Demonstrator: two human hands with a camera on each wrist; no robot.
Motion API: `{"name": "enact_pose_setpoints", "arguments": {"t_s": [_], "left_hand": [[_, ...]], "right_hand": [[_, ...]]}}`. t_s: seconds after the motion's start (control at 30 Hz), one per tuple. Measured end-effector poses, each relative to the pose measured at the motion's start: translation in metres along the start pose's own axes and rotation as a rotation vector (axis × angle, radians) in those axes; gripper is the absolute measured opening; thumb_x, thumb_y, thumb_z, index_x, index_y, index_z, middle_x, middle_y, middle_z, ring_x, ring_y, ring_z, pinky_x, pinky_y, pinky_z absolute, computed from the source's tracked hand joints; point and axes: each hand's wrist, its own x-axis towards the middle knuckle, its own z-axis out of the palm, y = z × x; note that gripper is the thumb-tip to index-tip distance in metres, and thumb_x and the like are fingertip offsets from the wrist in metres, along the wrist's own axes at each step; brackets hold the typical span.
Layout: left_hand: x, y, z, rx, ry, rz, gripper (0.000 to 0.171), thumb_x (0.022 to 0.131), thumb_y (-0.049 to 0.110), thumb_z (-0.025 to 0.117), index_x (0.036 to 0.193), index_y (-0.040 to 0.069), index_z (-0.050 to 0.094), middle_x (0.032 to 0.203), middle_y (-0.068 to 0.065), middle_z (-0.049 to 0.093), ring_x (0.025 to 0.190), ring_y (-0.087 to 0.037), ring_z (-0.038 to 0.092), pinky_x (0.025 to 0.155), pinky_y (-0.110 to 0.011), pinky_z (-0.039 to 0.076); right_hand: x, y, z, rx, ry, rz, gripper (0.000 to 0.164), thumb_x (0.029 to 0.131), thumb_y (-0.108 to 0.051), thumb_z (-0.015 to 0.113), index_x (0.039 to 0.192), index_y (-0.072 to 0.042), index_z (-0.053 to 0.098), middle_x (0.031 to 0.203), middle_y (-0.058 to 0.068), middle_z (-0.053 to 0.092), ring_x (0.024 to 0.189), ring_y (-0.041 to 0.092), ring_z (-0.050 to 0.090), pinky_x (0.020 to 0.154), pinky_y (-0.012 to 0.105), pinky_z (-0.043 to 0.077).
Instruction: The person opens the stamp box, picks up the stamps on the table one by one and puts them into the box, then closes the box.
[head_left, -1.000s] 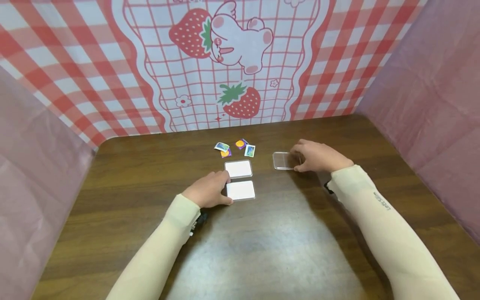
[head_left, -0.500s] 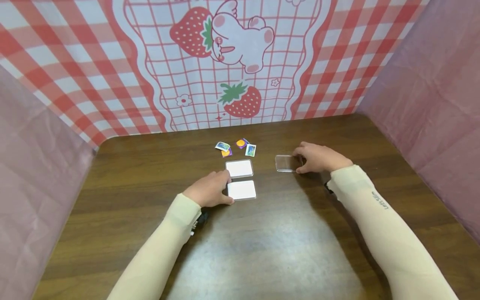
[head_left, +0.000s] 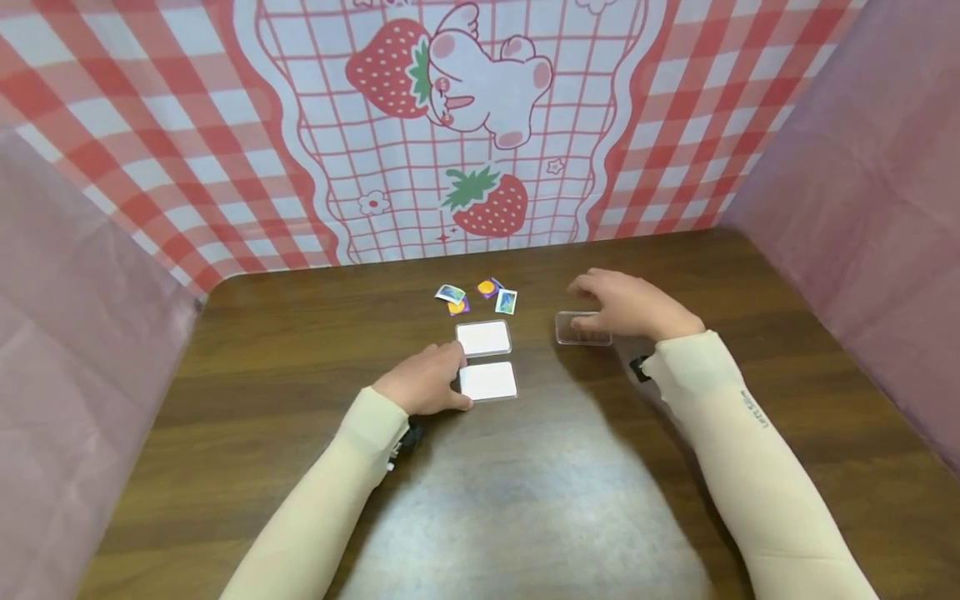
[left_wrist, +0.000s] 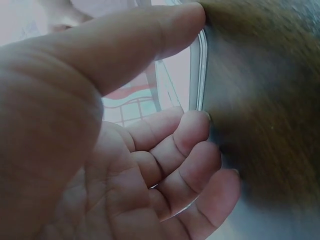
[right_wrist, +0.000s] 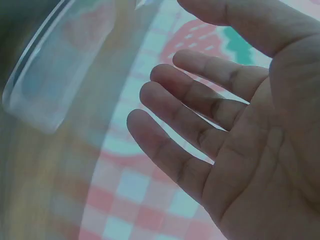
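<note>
My left hand [head_left: 426,381] holds the left end of the nearer clear case with a white rectangle [head_left: 489,381], thumb on its front corner and fingers at the far side. In the left wrist view, its clear rim [left_wrist: 201,70] runs between thumb and fingertips. Just behind lies a similar white case [head_left: 483,337], close to the fingers. My right hand [head_left: 626,307] hovers over a clear rectangular plastic piece [head_left: 583,337], partly covering it. Its fingers are loosely extended and apart from the clear piece [right_wrist: 60,65] in the right wrist view.
Small picture pieces lie behind the cases: blue-green ones [head_left: 506,302] and purple ones with orange shapes [head_left: 458,307]. A red-and-white checked cloth [head_left: 277,200] hangs at the table's [head_left: 300,333] back edge. Pink cloth [head_left: 847,183] hangs on both sides.
The right hand has let go of the clear plastic piece and lifted off it, after shifting it slightly toward the person. The left hand keeps its place at the nearer white case.
</note>
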Motion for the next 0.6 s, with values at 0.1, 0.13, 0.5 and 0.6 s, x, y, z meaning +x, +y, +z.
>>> {"name": "enact_pose_setpoints", "arguments": {"t_s": [0.1, 0.13, 0.5, 0.6], "left_hand": [[0.003, 0.001, 0.001, -0.002, 0.000, -0.010, 0.050, 0.088, 0.037, 0.084, 0.117, 0.008, 0.057, 0.103, -0.003, 0.062, 0.094, -0.021, 0.054, 0.084, -0.039, 0.048], [0.003, -0.001, 0.001, -0.003, 0.003, -0.015, 0.050, 0.087, 0.038, 0.084, 0.117, 0.008, 0.057, 0.103, -0.003, 0.062, 0.094, -0.021, 0.054, 0.085, -0.039, 0.048], [0.002, -0.001, 0.000, -0.021, 0.004, -0.018, 0.055, 0.085, 0.041, 0.085, 0.121, 0.010, 0.059, 0.103, -0.002, 0.065, 0.092, -0.020, 0.058, 0.086, -0.040, 0.050], [0.000, 0.000, -0.001, -0.031, 0.000, -0.017, 0.054, 0.085, 0.041, 0.086, 0.121, 0.011, 0.059, 0.104, -0.004, 0.067, 0.092, -0.019, 0.060, 0.086, -0.040, 0.051]], "right_hand": [[0.002, -0.018, 0.001, 0.028, 0.025, -0.026, 0.051, 0.093, -0.028, 0.077, 0.136, -0.005, 0.063, 0.135, 0.013, 0.062, 0.122, 0.032, 0.060, 0.102, 0.053, 0.048], [0.003, -0.024, 0.002, 0.039, 0.029, -0.037, 0.050, 0.093, -0.028, 0.077, 0.136, -0.006, 0.063, 0.134, 0.013, 0.063, 0.121, 0.032, 0.061, 0.101, 0.053, 0.049], [0.006, -0.048, 0.022, -0.003, 0.034, -0.081, 0.045, 0.092, -0.029, 0.080, 0.129, -0.007, 0.068, 0.120, 0.010, 0.067, 0.092, 0.020, 0.061, 0.087, 0.047, 0.053], [0.010, -0.049, 0.026, -0.033, 0.021, -0.081, 0.046, 0.092, -0.030, 0.080, 0.129, -0.007, 0.068, 0.119, 0.009, 0.067, 0.089, 0.019, 0.061, 0.084, 0.046, 0.054]]}}
